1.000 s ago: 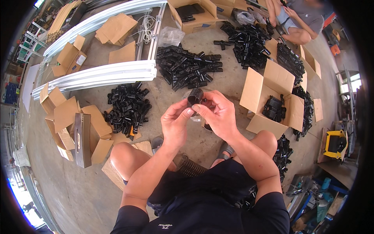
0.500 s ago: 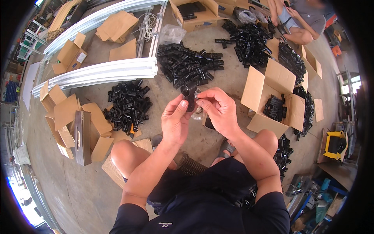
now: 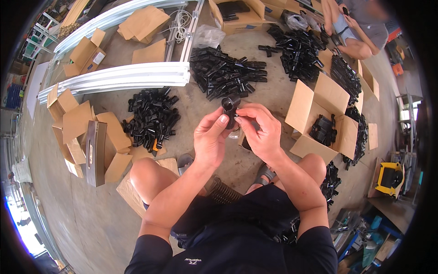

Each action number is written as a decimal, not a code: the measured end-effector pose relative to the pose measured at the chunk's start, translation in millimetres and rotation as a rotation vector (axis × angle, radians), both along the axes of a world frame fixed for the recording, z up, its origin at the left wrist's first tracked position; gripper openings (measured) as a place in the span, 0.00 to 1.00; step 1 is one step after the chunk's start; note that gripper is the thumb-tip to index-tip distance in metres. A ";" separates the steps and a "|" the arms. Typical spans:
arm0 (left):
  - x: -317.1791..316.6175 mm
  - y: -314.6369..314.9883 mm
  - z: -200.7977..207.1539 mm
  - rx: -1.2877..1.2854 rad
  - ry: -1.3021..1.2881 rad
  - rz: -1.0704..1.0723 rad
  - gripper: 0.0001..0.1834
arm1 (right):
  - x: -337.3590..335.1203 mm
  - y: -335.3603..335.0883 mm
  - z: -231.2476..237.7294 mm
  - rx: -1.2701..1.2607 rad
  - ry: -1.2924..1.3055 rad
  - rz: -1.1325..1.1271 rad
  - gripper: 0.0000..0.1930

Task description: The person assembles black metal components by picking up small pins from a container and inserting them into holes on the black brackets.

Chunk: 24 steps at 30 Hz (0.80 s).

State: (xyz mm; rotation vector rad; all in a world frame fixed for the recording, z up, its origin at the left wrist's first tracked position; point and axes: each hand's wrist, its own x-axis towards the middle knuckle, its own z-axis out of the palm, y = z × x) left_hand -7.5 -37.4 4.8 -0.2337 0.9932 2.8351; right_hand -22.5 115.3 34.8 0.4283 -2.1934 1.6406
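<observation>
While closed, both hands (image 3: 237, 134) pinch a black fitting (image 3: 230, 108).

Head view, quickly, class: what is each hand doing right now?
Left hand: closed on the black plastic fitting.
Right hand: fingers pinching the same fitting from its right side.
</observation>
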 end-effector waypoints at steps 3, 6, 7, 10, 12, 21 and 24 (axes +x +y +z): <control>-1.4 1.2 -1.0 0.043 -0.010 0.039 0.11 | -0.8 -0.1 0.9 0.050 0.054 -0.017 0.10; -0.8 3.0 -2.7 0.039 -0.040 0.040 0.11 | -1.2 2.3 -2.5 0.085 0.088 -0.036 0.10; -0.5 3.4 -3.2 0.045 -0.034 0.043 0.11 | -1.0 2.6 -3.9 0.094 0.088 -0.051 0.09; -0.3 2.5 -4.7 0.047 -0.019 0.044 0.11 | -0.9 1.5 -2.5 0.130 0.104 -0.059 0.09; -0.3 2.6 -2.7 0.042 -0.023 0.049 0.11 | -0.3 0.7 0.6 0.137 0.121 -0.055 0.08; 0.7 2.7 2.8 -0.004 -0.026 0.068 0.11 | -1.6 3.4 0.6 0.144 0.170 -0.016 0.09; 1.2 4.1 5.6 -0.003 -0.027 0.069 0.11 | -1.2 5.3 -3.1 0.138 0.153 -0.018 0.09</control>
